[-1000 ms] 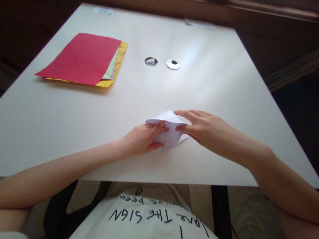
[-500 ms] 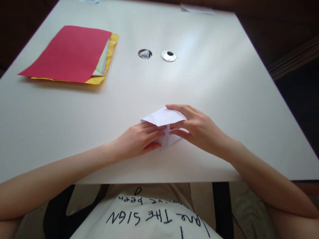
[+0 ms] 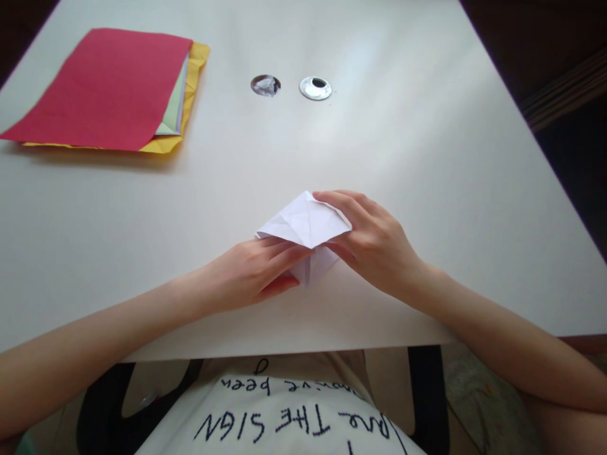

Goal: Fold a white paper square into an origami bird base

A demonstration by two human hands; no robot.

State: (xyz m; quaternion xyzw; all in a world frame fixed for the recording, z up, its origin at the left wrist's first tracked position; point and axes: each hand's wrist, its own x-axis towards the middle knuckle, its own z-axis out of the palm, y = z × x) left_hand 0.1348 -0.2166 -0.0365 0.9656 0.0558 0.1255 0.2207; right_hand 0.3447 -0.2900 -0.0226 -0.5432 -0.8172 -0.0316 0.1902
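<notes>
A folded sheet of white paper [image 3: 306,221] is between my two hands, just above the front part of the table. Its upper flap stands raised, and a lower folded layer shows beneath. My left hand [image 3: 263,265] reaches in from the left, with its fingertips tucked under the upper flap and inside the fold. On the other side my right hand [image 3: 372,230] grips the paper's right edge, fingers over the top and the thumb partly hidden below the flap.
At the upper left lies a red sheet [image 3: 109,88] on top of a yellow folder [image 3: 196,66] with pale green paper between. Behind the paper are an open round hole [image 3: 265,85] and a silver grommet [image 3: 315,88] in the white table [image 3: 427,158]. The table's front edge runs close to my body.
The upper flap has opened wider into a diamond shape with creases showing. My left fingers sit deeper under it, and my right thumb has gone further beneath. The view has tipped down slightly.
</notes>
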